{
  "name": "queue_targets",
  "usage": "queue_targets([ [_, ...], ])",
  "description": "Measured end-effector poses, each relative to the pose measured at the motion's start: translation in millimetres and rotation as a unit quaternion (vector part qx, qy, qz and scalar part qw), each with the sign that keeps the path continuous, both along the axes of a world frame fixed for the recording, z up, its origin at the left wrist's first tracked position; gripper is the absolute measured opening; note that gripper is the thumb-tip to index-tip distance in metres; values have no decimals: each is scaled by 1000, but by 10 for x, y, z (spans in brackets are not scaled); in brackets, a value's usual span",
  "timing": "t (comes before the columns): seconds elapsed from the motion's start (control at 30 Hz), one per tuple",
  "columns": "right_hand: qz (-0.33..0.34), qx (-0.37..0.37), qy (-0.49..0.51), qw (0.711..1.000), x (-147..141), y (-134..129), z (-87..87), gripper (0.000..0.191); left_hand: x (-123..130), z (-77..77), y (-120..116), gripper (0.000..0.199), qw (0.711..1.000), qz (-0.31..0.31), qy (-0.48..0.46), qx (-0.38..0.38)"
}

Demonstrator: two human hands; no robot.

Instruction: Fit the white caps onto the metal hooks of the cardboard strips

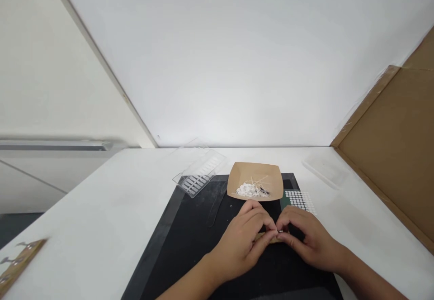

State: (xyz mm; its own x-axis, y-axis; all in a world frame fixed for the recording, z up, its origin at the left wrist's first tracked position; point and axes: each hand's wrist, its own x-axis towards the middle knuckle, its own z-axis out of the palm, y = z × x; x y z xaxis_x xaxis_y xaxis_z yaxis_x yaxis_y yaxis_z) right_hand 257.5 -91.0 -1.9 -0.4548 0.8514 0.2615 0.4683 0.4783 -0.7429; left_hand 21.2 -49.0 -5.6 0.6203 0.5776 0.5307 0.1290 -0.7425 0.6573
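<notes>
Over the black mat point(183, 245), my left hand point(246, 236) and my right hand point(307, 239) meet fingertip to fingertip. Both hands are closed in a pinch at a tiny shiny dark item point(280, 231), too small to make out. A thin tan strip point(275, 237) lies beneath the fingertips, partly covered by my left hand. Just beyond the hands stands a brown paper tray point(255, 173) with white scraps and thin tan sticks in it. Behind my right hand is a sheet of white round stickers point(300, 199).
Clear plastic cases point(200, 173) with white strips sit at the mat's back left. A translucent lid point(323, 171) lies back right, near a cardboard panel point(393, 146). A wooden piece with metal hooks point(22, 264) is at the lower left.
</notes>
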Motion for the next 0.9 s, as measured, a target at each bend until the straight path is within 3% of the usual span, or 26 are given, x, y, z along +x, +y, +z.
queue_targets([
  [0.17, -30, 32, 4, 999, -14, 13, -94, 12, 22, -64, 31, 5, 997, 29, -44, 57],
  [0.33, -76, 34, 35, 996, -43, -15, -161, 14, 31, -66, 60, 21, 990, 41, -81, 112],
  [0.7, -69, 95, 17, 993, -78, -50, -146, 8, 39, -14, 35, 13, 995, 53, -82, 16],
  [0.9, -52, 119, -4, 992, -86, -42, -122, 11, 21, 29, 63, 16, 995, 40, -84, 28],
])
